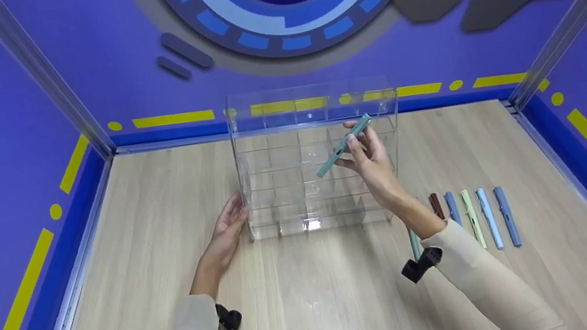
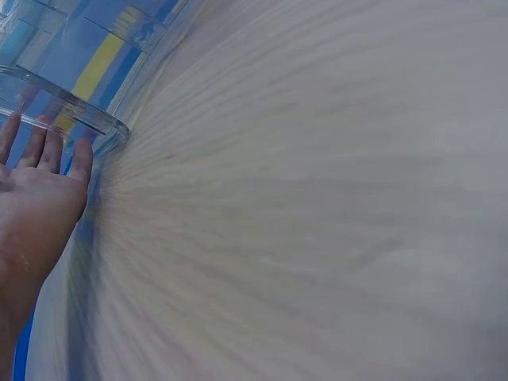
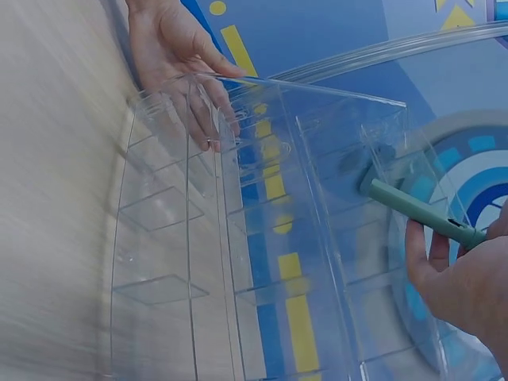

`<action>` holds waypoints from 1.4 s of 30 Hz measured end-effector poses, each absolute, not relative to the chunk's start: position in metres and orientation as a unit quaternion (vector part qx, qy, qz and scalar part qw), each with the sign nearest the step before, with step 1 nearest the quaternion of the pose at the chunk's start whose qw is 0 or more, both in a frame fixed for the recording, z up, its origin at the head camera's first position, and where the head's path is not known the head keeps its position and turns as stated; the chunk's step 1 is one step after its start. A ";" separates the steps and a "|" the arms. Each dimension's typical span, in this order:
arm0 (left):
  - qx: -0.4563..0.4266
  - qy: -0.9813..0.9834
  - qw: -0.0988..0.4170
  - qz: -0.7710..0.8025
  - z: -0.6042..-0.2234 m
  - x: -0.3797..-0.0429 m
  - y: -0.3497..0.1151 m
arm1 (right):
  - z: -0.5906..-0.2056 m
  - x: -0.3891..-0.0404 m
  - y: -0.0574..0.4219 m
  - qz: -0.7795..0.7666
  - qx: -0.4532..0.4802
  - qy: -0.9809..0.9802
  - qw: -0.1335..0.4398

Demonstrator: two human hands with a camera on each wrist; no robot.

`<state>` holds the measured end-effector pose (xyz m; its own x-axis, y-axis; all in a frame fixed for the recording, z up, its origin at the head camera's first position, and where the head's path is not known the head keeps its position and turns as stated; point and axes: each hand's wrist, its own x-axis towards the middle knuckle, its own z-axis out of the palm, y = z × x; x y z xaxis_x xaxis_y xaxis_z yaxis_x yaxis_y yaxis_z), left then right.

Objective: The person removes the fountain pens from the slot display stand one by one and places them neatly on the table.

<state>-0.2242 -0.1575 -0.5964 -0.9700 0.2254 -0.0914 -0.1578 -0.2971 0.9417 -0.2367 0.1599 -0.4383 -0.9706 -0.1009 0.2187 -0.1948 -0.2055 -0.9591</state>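
Note:
A clear acrylic organizer (image 1: pixel 291 194) with several compartments stands on the table. In front of its right part, my right hand (image 1: pixel 371 162) pinches a teal pen (image 1: pixel 337 154) between thumb and fingers, tilted with one end up to the right. The right wrist view shows one end of the pen (image 3: pixel 413 208) close to the clear dividers; whether it touches them I cannot tell. My left hand (image 1: pixel 227 230) rests against the organizer's left side, its fingers (image 2: pixel 54 151) extended along the clear wall in the left wrist view.
Right of the organizer several pens lie in a row: dark red (image 1: pixel 436 205), blue (image 1: pixel 452 208), pale green (image 1: pixel 473 219), light blue (image 1: pixel 489 217) and darker blue (image 1: pixel 507 217). A green pen (image 1: pixel 414 243) lies partly hidden by the right wrist. Patterned blue walls (image 1: pixel 58 107) enclose the table (image 1: pixel 315 313).

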 end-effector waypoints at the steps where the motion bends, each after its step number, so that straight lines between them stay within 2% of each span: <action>1: 0.030 0.584 0.121 0.802 -0.596 -0.224 -0.158 | -0.439 -0.236 0.161 0.763 0.118 -0.635 0.033; 7: 0.022 0.595 0.130 0.793 -0.597 -0.221 -0.158 | -0.445 -0.233 0.169 0.747 0.120 -0.653 0.034; 18: 0.024 0.587 0.113 0.802 -0.595 -0.224 -0.157 | -0.445 -0.233 0.180 0.740 0.145 -0.657 0.013; 27: 0.026 0.583 0.111 0.805 -0.593 -0.224 -0.158 | -0.448 -0.232 0.195 0.718 0.149 -0.679 0.028; 34: 0.021 0.592 0.126 0.796 -0.593 -0.224 -0.160 | -0.449 -0.233 0.204 0.708 0.135 -0.693 0.008; 42: 0.030 0.582 0.115 0.805 -0.595 -0.222 -0.158 | -0.448 -0.229 0.216 0.685 0.114 -0.720 -0.020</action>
<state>-0.2224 -0.1582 -0.5947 -0.9717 0.2203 -0.0851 -0.1500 -0.2970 0.9430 -0.2287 0.2161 -0.4484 -0.9734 -0.1914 0.1262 -0.1355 0.0364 -0.9901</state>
